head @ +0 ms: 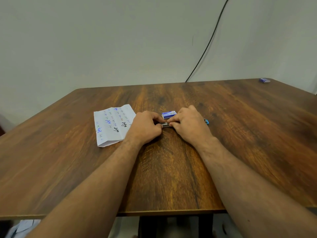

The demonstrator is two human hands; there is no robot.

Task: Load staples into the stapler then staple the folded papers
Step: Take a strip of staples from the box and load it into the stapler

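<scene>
you have both hands bunched at the middle of the table, and the biggest risk right now is the small size of what sits between them. your left hand and right hand each have fingers curled in and pinching the stapler, of which only a short metal stretch shows in the gap; its blue end pokes out past your right hand. if you push the strip in crooked, it will likely jam in the channel or break into loose staples. whether any staples are in there yet i cannot tell, since your fingers cover the channel and the picture is a little blurred.

the staple box lies just behind your fingertips, close enough to knock away with a knuckle. the folded papers lie flat to the left, touching or slipping under your left hand, covered in blue and black handwriting; a jerk of that wrist could drag them out of their fold. a second small blue box sits at the far right corner, well apart.
</scene>
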